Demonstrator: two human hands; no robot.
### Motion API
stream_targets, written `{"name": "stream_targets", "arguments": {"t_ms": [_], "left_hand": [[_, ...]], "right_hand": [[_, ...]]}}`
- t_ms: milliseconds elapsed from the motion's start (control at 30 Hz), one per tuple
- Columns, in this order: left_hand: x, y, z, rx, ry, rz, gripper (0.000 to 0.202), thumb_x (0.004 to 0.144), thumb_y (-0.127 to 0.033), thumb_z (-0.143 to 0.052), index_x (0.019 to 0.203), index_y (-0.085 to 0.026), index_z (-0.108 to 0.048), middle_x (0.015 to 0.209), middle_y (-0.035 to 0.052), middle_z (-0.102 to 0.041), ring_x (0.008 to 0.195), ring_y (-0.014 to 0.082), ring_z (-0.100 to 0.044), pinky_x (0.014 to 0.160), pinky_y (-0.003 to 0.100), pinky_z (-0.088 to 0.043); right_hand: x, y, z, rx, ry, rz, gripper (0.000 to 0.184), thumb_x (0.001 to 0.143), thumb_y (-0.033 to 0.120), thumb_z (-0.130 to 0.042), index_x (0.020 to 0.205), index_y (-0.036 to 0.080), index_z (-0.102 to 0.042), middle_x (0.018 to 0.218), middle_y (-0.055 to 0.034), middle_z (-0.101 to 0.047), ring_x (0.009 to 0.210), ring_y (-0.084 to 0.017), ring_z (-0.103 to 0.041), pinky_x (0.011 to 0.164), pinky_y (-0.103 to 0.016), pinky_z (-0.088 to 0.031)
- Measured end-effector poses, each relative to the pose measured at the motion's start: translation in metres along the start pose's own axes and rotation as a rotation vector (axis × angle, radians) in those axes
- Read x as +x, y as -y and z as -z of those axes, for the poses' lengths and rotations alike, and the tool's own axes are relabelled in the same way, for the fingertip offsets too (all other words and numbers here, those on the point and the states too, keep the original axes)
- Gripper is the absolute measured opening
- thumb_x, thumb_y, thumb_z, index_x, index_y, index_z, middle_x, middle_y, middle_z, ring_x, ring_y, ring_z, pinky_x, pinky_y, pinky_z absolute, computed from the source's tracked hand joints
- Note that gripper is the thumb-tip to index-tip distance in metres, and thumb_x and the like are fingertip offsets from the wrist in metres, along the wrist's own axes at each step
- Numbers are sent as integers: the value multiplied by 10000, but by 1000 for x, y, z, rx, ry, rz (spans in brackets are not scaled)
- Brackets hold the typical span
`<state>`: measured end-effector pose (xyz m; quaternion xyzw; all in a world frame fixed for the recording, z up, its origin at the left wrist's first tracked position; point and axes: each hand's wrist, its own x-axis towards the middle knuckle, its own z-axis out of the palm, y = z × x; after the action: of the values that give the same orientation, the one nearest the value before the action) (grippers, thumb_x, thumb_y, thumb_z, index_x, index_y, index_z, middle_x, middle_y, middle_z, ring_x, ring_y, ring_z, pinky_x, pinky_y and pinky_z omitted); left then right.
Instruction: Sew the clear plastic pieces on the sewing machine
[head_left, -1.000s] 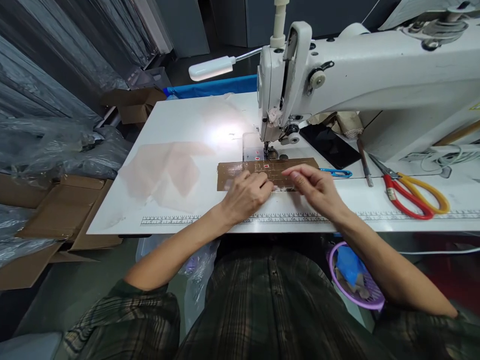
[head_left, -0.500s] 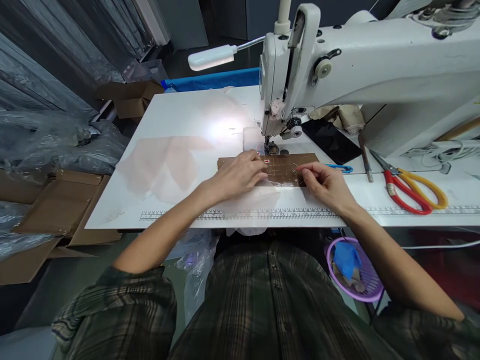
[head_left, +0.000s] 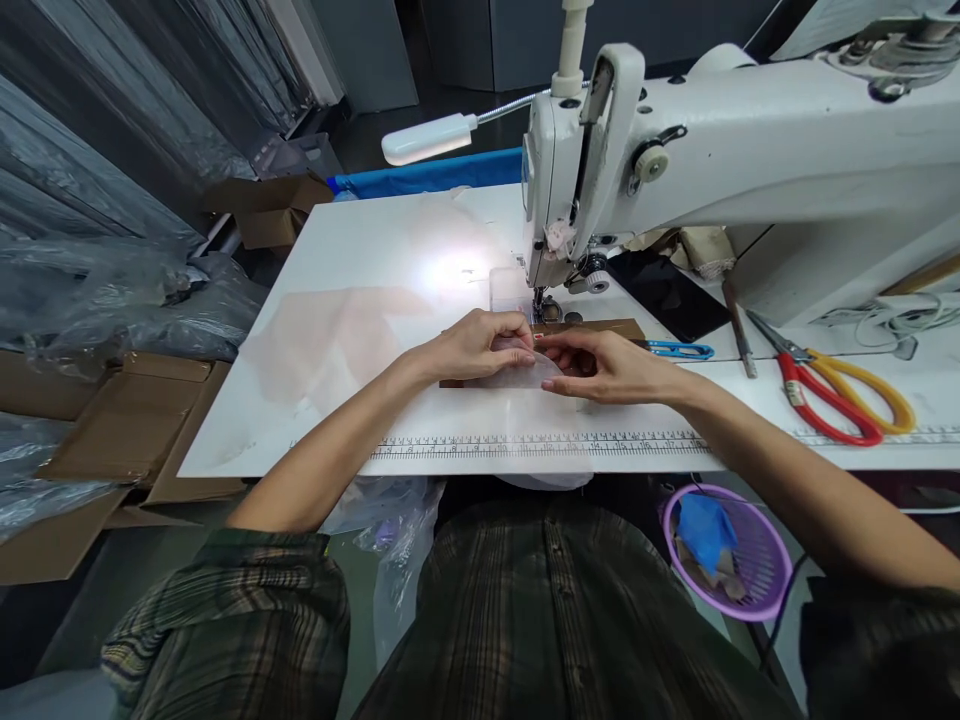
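Note:
A piece of sheer pale fabric point(head_left: 517, 377) lies bunched in front of the sewing machine point(head_left: 551, 190), partly over a brown strip point(head_left: 621, 327). My left hand point(head_left: 476, 348) pinches the fabric's upper edge between thumb and fingers. From the other side my right hand point(head_left: 611, 366) meets it, fingers curled at the fabric's right edge, its fingertips nearly touching the left ones. Just behind both hands is the machine's presser foot point(head_left: 538, 300). My fingers hide part of the brown strip and the fabric's edge.
Right of my hands lie a blue thread snipper point(head_left: 679, 350), a dark phone-like slab point(head_left: 671, 293), a brown-handled tool point(head_left: 739, 330) and red-and-yellow scissors point(head_left: 840, 390). More sheer fabric point(head_left: 322, 335) spreads on the left. A printed ruler point(head_left: 480, 448) follows the front edge; a purple basket point(head_left: 772, 560) stands below.
My right hand has moved left toward my left hand. The sheer fabric has come up over the brown strip, between my fingers. The view has tilted slightly.

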<state>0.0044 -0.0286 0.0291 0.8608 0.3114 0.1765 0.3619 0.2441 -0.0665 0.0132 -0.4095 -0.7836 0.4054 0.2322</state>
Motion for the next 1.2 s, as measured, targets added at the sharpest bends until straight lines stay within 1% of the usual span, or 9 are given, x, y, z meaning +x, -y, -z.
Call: {"name": "stream_targets", "arguments": {"t_ms": [133, 267, 367, 533, 700, 833, 967, 1100, 1200], "left_hand": [[5, 3, 16, -5, 29, -9, 216, 868, -348, -669, 959, -154, -641, 791, 14, -701, 718, 124, -645, 641, 235, -466], [13, 17, 42, 190, 83, 15, 206, 895, -285, -659, 1055, -162, -618, 792, -1, -726, 733, 131, -665, 676, 242, -472], [18, 24, 52, 504, 7, 64, 252, 900, -250, -688, 1123, -159, -613, 981, 57, -750, 895, 187, -686, 807, 316, -504], [4, 4, 14, 894, -219, 225, 265, 999, -184, -538, 1220, -73, -633, 1398, 231, -582, 1246, 325, -591, 1011, 479, -476], [-26, -13, -38, 682, 11, 185, 695, 1041, -523, -417, 1564, -77, -318, 1648, 219, -278, 1518, 410, -288, 1206, 608, -298], [-32, -1, -46, 615, 60, 171, 699, 1046, -573, -332, 1620, -195, -201, 1702, 118, -165, 1579, 366, -109, 1262, 639, -111], [-30, 5, -44, 598, 39, 160, 668, 1053, -567, -306, 1619, -230, -193, 1707, 100, -149, 1587, 334, -86, 1269, 624, -91], [-30, 3, -44, 589, 51, 166, 670, 1053, -578, -284, 1620, -236, -182, 1711, 96, -136, 1590, 330, -71, 1270, 618, -84], [-31, 3, -45, 591, 30, 148, 701, 1048, -591, -283, 1622, -202, -181, 1709, 128, -126, 1589, 343, -66, 1266, 623, -98]], "right_hand": [[21, 3, -1, 17, 84, -37, 379, 866, 507, -668, 679, 184, -602, 570, 48, -455, 529, -76, -358, 485, -235, -258], [24, -5, -3, 133, -37, -151, 393, 849, 554, -676, 728, 180, -665, 559, 25, -546, 491, -85, -415, 442, -236, -273], [22, -16, -4, 214, -128, -203, 405, 818, 577, -713, 792, 173, -716, 638, -17, -648, 536, -105, -499, 442, -235, -324], [24, -23, -9, 297, -235, -221, 398, 768, 563, -778, 806, 169, -736, 691, -40, -683, 589, -124, -551, 480, -243, -399], [17, -1, -13, 522, -249, -132, 429, 776, 628, -766, 798, 212, -662, 837, -46, -697, 730, -149, -622, 616, -272, -513], [-17, 16, -17, 692, -235, -226, 451, 803, 634, -739, 768, 225, -551, 572, 38, -529, 491, -92, -458, 456, -226, -373], [-84, 20, -25, 631, -301, -421, 456, 805, 626, -738, 755, 215, -546, 514, 76, -350, 450, -60, -249, 421, -220, -158], [-154, 17, -46, 744, -289, -643, 446, 809, 608, -733, 738, 208, -550, 528, 78, -292, 467, -57, -186, 445, -224, -117], [-188, -1, -69, 810, -297, -702, 405, 837, 597, -692, 751, 213, -596, 536, 48, -384, 454, -72, -258, 439, -227, -199]]}}
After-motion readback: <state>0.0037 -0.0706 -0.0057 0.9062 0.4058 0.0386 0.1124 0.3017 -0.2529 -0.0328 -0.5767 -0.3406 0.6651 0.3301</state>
